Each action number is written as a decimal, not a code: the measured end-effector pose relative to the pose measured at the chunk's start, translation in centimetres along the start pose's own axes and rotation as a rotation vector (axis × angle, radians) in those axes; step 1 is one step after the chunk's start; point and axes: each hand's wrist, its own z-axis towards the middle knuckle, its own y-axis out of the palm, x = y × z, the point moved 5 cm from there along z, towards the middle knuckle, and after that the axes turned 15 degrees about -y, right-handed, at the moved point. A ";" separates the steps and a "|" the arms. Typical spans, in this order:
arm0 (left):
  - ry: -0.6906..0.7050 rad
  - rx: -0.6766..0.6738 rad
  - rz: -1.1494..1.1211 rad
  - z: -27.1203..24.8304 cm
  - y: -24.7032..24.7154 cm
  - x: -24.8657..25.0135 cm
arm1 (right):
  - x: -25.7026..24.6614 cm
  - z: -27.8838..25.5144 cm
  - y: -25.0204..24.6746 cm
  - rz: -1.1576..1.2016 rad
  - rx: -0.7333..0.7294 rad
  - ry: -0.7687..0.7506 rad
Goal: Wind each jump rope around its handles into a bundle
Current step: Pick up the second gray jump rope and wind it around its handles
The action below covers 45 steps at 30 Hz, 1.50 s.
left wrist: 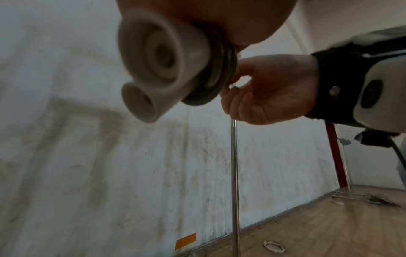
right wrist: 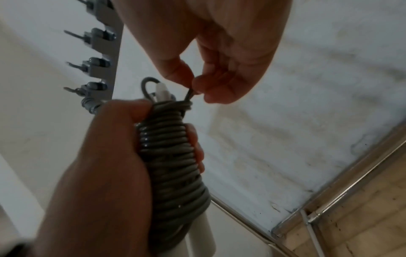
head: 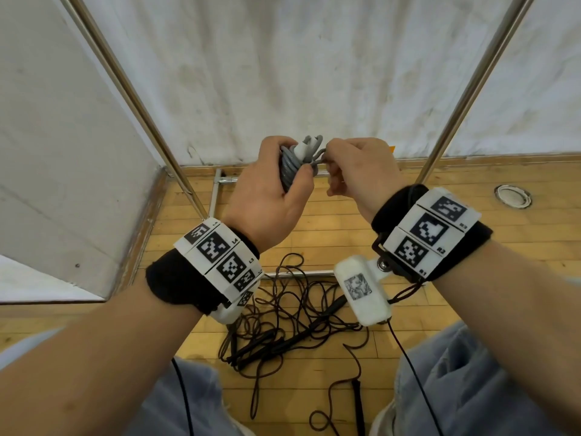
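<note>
My left hand grips a bundle of grey jump rope wound tightly round two white handles, held up at chest height. The handles' butt ends fill the left wrist view, side by side. My right hand pinches the loose grey rope end at the top of the bundle, between thumb and forefinger. A short loop stands beside a white handle tip. On the floor below lies a tangle of thin dark jump ropes with black handles.
Two slanted metal poles of a frame stand either side of my hands, before a white cloth backdrop. A rack with pegs hangs above. The wooden floor has a round metal fitting. My knees frame the tangle.
</note>
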 end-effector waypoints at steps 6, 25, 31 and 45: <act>-0.073 -0.031 -0.126 -0.2 0.5 -0.4 | 0.8 0.1 0.7 0.215 -0.010 0.121; -0.258 -0.119 -0.279 -0.6 0.9 -0.3 | 1.8 1.5 -0.3 0.213 -0.026 0.069; -0.334 -0.190 -0.327 0.8 0.3 -1.6 | 1.7 0.5 1.0 0.210 -0.078 0.066; -0.275 -0.183 -0.416 -1.0 0.9 0.7 | 2.5 1.4 -0.5 0.052 0.012 0.048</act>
